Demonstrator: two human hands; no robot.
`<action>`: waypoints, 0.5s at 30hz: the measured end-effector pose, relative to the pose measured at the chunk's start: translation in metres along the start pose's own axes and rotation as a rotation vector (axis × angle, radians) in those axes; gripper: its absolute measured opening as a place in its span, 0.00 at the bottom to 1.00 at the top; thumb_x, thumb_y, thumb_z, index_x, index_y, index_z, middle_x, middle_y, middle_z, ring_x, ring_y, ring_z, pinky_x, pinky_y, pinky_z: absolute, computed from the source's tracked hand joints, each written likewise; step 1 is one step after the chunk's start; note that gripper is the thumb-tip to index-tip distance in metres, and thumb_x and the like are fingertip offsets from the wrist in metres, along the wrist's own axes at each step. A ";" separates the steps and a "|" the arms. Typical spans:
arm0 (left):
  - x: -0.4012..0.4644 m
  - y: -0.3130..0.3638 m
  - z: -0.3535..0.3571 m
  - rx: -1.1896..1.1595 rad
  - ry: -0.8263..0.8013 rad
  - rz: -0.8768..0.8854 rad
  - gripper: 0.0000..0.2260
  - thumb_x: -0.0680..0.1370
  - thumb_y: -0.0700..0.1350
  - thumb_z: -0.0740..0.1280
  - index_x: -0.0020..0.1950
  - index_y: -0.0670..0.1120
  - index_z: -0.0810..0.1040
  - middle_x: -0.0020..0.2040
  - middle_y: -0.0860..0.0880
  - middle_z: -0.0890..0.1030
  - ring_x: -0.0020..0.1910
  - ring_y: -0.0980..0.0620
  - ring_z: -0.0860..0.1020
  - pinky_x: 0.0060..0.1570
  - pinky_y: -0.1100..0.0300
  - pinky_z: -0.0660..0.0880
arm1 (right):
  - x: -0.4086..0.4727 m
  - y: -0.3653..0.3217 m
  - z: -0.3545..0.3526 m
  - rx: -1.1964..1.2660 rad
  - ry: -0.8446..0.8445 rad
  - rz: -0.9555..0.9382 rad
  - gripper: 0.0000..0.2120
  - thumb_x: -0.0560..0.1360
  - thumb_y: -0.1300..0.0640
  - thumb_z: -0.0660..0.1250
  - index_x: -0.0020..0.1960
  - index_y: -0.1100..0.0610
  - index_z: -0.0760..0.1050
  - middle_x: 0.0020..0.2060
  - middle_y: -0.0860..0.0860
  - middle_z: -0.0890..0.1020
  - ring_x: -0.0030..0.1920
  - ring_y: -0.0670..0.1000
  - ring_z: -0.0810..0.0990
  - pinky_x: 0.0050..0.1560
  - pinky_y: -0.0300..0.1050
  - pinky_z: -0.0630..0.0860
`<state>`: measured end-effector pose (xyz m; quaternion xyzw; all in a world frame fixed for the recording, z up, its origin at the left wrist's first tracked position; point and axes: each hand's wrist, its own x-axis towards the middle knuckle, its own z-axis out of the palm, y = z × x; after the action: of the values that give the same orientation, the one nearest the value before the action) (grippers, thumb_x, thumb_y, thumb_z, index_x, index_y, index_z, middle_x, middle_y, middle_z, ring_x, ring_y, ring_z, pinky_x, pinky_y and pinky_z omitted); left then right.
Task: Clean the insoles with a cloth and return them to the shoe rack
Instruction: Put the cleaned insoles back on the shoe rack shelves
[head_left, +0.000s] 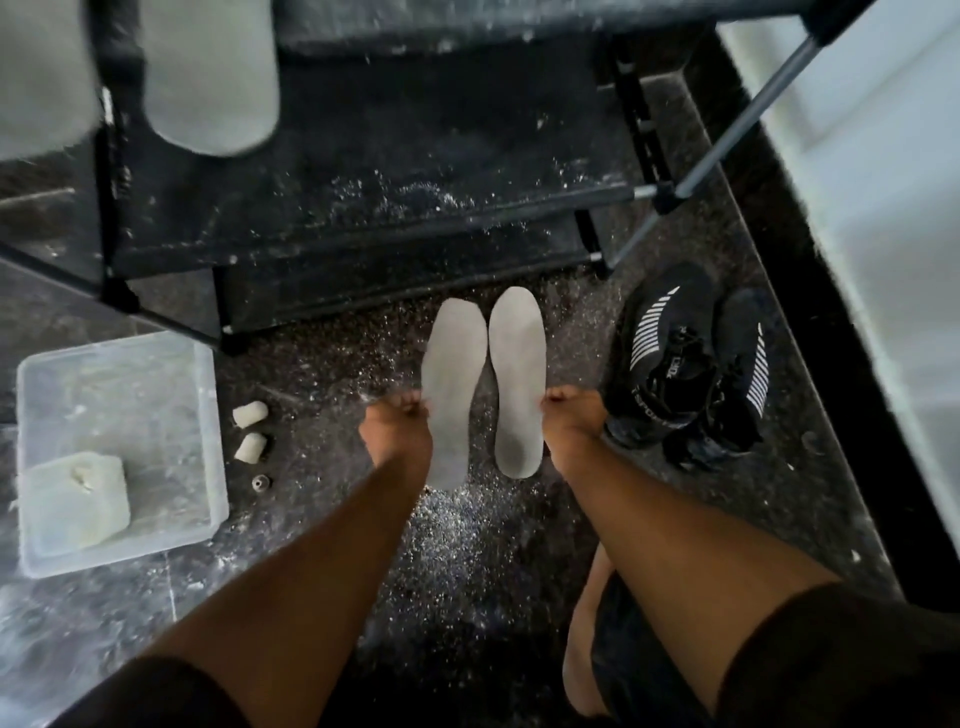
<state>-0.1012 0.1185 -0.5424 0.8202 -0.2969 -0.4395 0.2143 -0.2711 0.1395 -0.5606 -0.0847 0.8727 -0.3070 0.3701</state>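
Speckled dark floor (467, 545), pale grey insoles (517, 384), both hands pinching

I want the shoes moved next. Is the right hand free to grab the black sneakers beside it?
Probably not yet: the right hand grips an insole. The black sneakers lie close, unobstructed.

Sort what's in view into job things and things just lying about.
Job: left insole in left hand; right insole in right hand; rack.
Lying about: shoes, tub, two white lumps.
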 end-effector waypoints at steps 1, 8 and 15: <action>-0.006 0.005 -0.006 -0.030 -0.012 0.008 0.08 0.77 0.33 0.74 0.55 0.40 0.85 0.49 0.47 0.85 0.47 0.52 0.83 0.37 0.75 0.76 | -0.008 -0.006 -0.002 0.057 -0.012 0.012 0.04 0.74 0.72 0.67 0.47 0.69 0.81 0.43 0.60 0.83 0.41 0.51 0.78 0.45 0.44 0.78; -0.058 0.038 -0.047 -0.163 -0.005 0.053 0.10 0.78 0.35 0.73 0.59 0.41 0.85 0.53 0.46 0.86 0.51 0.50 0.84 0.56 0.60 0.79 | -0.062 -0.058 -0.040 0.156 -0.029 -0.086 0.11 0.74 0.71 0.65 0.39 0.59 0.82 0.36 0.55 0.82 0.37 0.54 0.80 0.38 0.45 0.79; -0.119 0.074 -0.089 -0.329 -0.012 0.121 0.11 0.79 0.39 0.74 0.61 0.42 0.85 0.54 0.45 0.86 0.48 0.51 0.82 0.52 0.61 0.77 | -0.123 -0.097 -0.097 0.020 0.051 -0.317 0.12 0.73 0.69 0.63 0.44 0.61 0.85 0.40 0.58 0.85 0.41 0.57 0.82 0.38 0.43 0.75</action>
<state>-0.1004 0.1526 -0.3799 0.7522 -0.2710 -0.4732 0.3700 -0.2589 0.1545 -0.3772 -0.2099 0.8545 -0.3723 0.2954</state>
